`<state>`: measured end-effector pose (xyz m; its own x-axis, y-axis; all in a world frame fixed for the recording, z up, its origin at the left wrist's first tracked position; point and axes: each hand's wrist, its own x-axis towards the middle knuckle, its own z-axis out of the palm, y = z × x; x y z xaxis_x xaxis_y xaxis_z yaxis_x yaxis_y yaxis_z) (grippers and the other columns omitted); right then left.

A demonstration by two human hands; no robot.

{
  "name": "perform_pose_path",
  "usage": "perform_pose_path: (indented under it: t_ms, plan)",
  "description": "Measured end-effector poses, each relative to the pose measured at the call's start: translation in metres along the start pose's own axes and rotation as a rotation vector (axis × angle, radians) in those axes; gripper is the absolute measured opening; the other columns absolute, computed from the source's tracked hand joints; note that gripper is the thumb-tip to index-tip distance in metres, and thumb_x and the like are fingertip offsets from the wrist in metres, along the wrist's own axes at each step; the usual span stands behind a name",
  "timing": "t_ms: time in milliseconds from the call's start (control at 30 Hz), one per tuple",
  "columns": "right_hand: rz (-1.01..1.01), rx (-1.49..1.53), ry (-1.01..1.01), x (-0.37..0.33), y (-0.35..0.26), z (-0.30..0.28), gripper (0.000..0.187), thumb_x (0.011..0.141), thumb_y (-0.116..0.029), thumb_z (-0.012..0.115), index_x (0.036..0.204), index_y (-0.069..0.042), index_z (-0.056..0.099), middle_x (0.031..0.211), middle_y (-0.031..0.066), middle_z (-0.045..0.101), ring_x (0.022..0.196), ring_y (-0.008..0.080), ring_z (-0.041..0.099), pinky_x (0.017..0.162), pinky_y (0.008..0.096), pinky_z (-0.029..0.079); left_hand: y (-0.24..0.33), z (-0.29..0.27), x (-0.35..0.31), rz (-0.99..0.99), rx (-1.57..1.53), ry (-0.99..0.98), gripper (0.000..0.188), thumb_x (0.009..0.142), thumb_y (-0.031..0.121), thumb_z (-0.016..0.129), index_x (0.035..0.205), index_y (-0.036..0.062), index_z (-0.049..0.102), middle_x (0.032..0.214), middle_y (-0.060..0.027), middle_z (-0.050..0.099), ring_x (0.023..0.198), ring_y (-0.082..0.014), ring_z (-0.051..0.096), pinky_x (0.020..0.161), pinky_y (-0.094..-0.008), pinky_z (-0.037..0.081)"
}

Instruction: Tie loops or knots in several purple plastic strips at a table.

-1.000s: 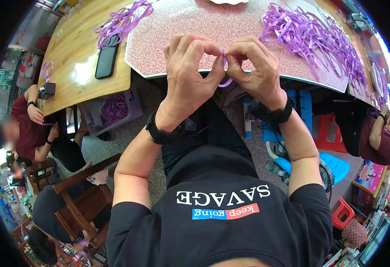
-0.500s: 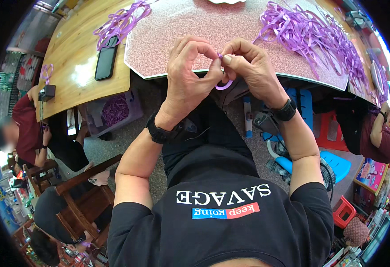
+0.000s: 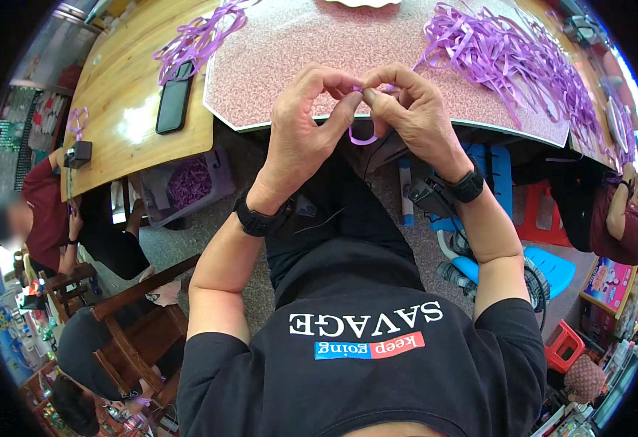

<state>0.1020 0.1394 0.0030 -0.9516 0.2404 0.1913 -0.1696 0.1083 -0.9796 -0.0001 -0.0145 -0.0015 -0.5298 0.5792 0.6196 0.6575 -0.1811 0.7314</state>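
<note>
Between my two hands is a purple ribbon, its loop hanging below the fingers over the near table edge. My left hand pinches it with thumb and index finger. My right hand pinches it too, and the fingertips of both hands meet at the top of the loop. Fingers cover the spot where the ribbon's parts come together, so I cannot tell whether a knot is there. A large heap of purple ribbons lies on the speckled pink tabletop, beyond my right hand.
Left of the pink top, a wooden table bears a black phone and a smaller ribbon bunch. Below it stands a clear bin with purple strips. People sit at both sides. A blue chair and red stool are at right.
My fingertips have drawn together, with the left fingers shifted slightly right. The ribbon loop now hangs wider and rounder below them.
</note>
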Motion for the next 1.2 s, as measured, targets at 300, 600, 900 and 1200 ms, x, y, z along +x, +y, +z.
perform_pose_path:
  t_ms: [300, 600, 900, 1200]
  plan:
    - [0.211, 0.141, -0.061, -0.001, -0.004, 0.002, 0.015, 0.099, -0.015, 0.058, 0.107, -0.002, 0.057, 0.079, 0.0039, 0.065, 0.057, 0.0089, 0.062, 0.054, 0.0205, 0.049, -0.003, -0.002, -0.001, -0.032, 0.017, -0.033, 0.008, 0.084, 0.004, 0.069, 0.091, 0.0019, 0.065, 0.083, -0.0068, 0.064, 0.078, -0.0163, 0.062, 0.072, -0.0289, 0.049]
    - [0.225, 0.167, -0.096, -0.003, -0.006, -0.001, 0.028, 0.1, -0.022, 0.057, 0.115, 0.001, 0.059, 0.082, 0.0046, 0.065, 0.072, 0.0106, 0.066, 0.067, 0.0241, 0.054, -0.005, 0.002, -0.002, -0.105, -0.09, -0.002, 0.005, 0.087, 0.003, 0.067, 0.092, 0.0016, 0.065, 0.083, -0.006, 0.063, 0.075, -0.0144, 0.061, 0.071, -0.0281, 0.048]
    - [0.124, 0.0, -0.024, -0.001, 0.002, -0.002, 0.025, 0.099, -0.02, 0.062, 0.11, 0.002, 0.064, 0.084, 0.0028, 0.065, 0.072, 0.008, 0.063, 0.067, 0.0231, 0.052, -0.007, 0.002, -0.005, -0.124, -0.085, -0.006, 0.009, 0.088, 0.004, 0.068, 0.096, 0.0017, 0.065, 0.085, -0.0052, 0.064, 0.078, -0.0132, 0.061, 0.072, -0.0278, 0.049]
    - [0.088, 0.007, 0.013, -0.003, -0.003, 0.001, 0.023, 0.098, -0.023, 0.064, 0.103, 0.0, 0.064, 0.083, 0.0005, 0.063, 0.071, 0.0072, 0.064, 0.066, 0.0205, 0.05, -0.008, 0.001, -0.01, -0.061, -0.027, 0.091, 0.011, 0.088, 0.004, 0.069, 0.095, 0.0026, 0.061, 0.089, -0.0049, 0.062, 0.084, -0.0148, 0.059, 0.078, -0.028, 0.047]
